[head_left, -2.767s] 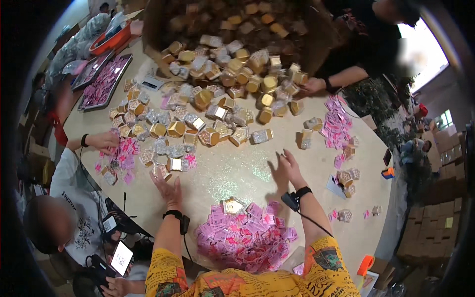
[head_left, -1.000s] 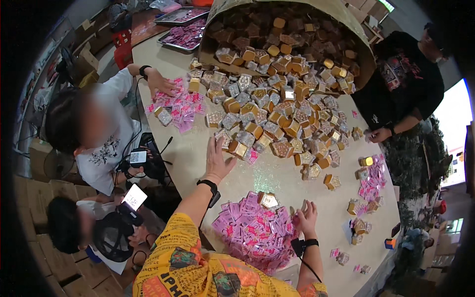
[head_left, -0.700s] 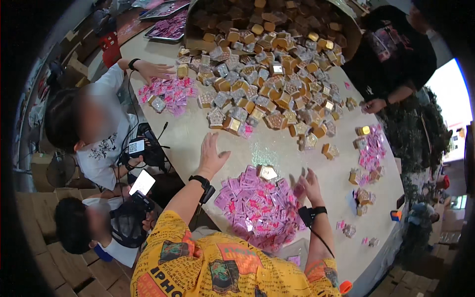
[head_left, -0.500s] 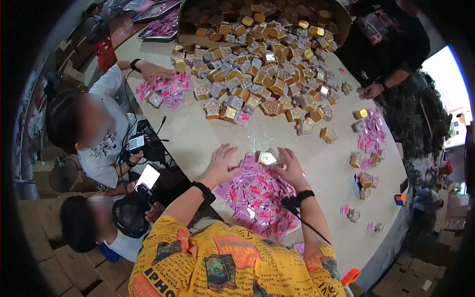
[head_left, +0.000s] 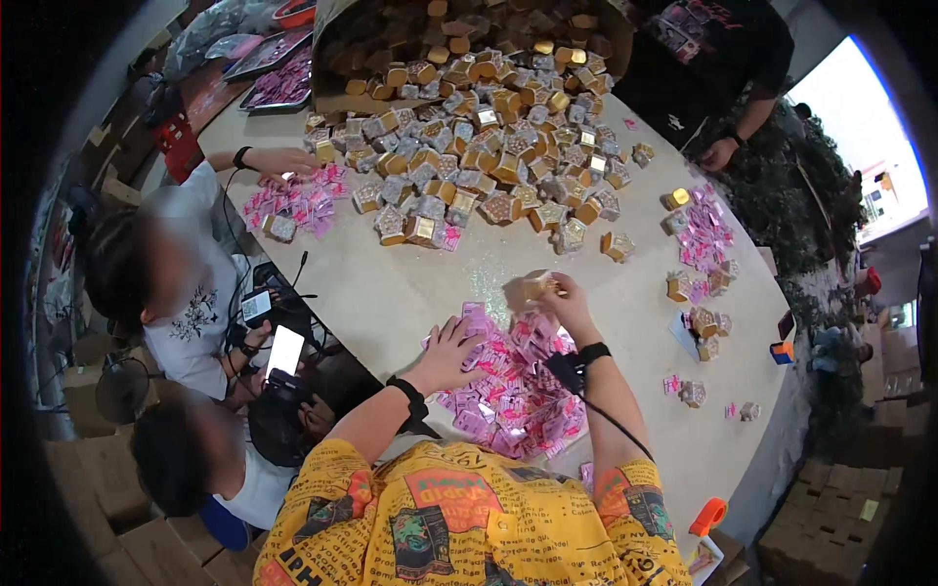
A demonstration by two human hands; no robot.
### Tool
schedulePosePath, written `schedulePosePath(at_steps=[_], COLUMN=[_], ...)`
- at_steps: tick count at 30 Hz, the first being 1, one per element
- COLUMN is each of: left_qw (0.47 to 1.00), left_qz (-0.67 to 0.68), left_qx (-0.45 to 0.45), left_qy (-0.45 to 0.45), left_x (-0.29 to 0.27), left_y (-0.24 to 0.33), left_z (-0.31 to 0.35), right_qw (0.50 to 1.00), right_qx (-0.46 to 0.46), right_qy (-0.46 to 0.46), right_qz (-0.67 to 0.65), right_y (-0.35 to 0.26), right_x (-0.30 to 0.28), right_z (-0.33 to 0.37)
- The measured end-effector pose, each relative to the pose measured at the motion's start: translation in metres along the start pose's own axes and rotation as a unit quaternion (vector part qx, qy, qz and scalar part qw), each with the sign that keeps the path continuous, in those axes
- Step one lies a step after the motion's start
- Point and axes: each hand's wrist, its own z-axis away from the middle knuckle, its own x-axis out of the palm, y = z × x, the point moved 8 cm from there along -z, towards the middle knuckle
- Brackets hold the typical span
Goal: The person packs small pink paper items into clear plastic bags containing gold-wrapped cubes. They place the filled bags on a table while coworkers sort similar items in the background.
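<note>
My left hand [head_left: 447, 354] lies on a heap of small pink packets [head_left: 513, 415] in front of me, its fingers spread over the upper left part. Just beyond the heap, the thumb and fingers of my right hand [head_left: 571, 311] grip the right side of a small gold box [head_left: 533, 284]. The box is tilted, and whether it still touches the table I cannot tell. Some pink packets lie directly under my right wrist.
A large pile of gold boxes with clear, glittery tops [head_left: 489, 166] spills from a carton [head_left: 337, 83]. At left a person's hand [head_left: 278, 161] rests by more pink packets [head_left: 298, 205]. Another person stands far right. Small groups of boxes and packets [head_left: 705, 230] line the table's right side.
My right hand has closed on the gold box and tipped it up. My left hand has come down from beside the heap onto the packets. The whole view has shifted slightly.
</note>
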Motion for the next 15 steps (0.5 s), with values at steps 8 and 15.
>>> schedulePosePath(at_steps=[8, 15], left_qw=[0.999, 0.985], left_qz=[0.027, 0.099], left_qx=[-0.007, 0.015], left_qy=[0.026, 0.144], left_x=[-0.012, -0.031], left_y=[-0.001, 0.019], left_z=[0.011, -0.001], right_qw=[0.946, 0.916], right_qx=[0.172, 0.165], right_qy=[0.016, 0.004], right_qz=[-0.273, -0.367], right_y=[0.018, 0.025], right_x=[-0.074, -0.067], right_z=[0.061, 0.092])
